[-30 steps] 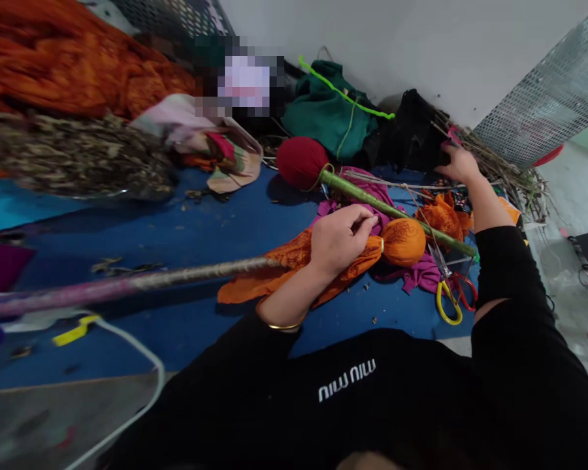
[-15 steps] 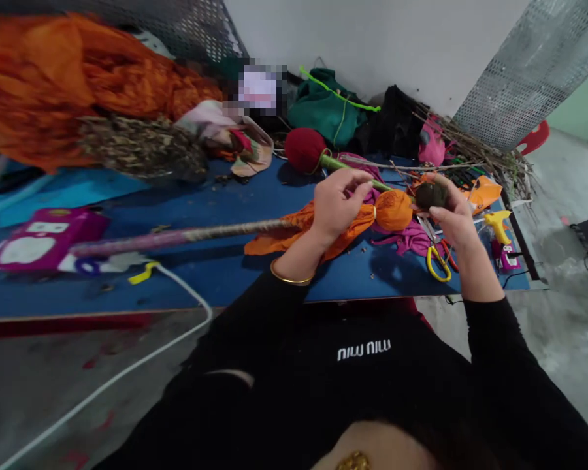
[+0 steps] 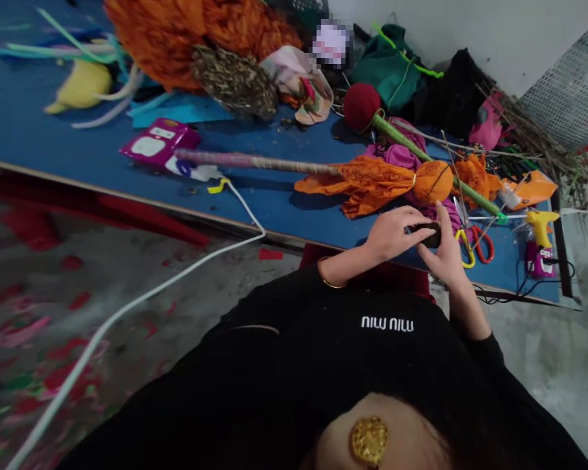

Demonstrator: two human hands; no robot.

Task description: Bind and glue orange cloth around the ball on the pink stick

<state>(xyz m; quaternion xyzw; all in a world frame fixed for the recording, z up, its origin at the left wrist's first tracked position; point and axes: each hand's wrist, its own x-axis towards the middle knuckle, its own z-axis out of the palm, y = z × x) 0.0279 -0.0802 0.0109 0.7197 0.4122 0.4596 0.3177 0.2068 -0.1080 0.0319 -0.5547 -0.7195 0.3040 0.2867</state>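
Observation:
Close to the table's front edge, both hands meet at a small dark, roundish thing [image 3: 430, 234] whose kind I cannot make out. My right hand [image 3: 445, 253] grips it between thumb and fingers. My left hand [image 3: 394, 232] has its thumb and fingertips closed against its left side. Just beyond them lies an orange cloth-wrapped ball [image 3: 432, 183], tied at the neck, its loose cloth [image 3: 372, 183] spread around a long wrapped stick [image 3: 264, 163]. Scissors [image 3: 483, 245] with yellow and red handles lie right of my right hand.
A red ball [image 3: 361, 108] on a green stem [image 3: 402, 138] lies behind. A yellow glue gun [image 3: 541, 227] stands at the right end of the blue table [image 3: 274, 212]. On the left are a purple box [image 3: 159, 145], a white cable [image 3: 176, 251] and orange cloth [image 3: 191, 39].
My left hand has left the orange cloth and joined my right hand at the dark thing. Both hands are now nearer the front edge. The view has turned left.

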